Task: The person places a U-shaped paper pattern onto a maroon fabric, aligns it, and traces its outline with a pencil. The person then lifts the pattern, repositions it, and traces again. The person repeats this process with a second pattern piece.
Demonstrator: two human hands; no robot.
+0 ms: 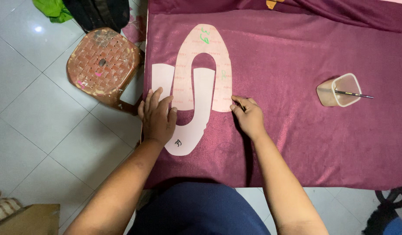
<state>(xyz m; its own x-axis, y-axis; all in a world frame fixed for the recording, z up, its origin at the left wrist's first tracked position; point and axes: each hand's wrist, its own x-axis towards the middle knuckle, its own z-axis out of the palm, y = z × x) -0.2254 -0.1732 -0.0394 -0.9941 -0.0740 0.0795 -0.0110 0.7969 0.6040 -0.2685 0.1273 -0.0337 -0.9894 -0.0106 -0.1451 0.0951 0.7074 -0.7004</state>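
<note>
Pressing flat with left hand (158, 116), fingers spread open, on white pattern (196, 114) near cloth's (296, 143) left edge. Pinching a pen (241, 104) in right hand (249, 116), fingers closed round it, tip touching pink pattern (204, 48) beside the white one. Lying tipped toward right edge: cup (339, 90) with another pen. Standing off left edge: stool (103, 65).

Even overhead light, floor glare
</note>
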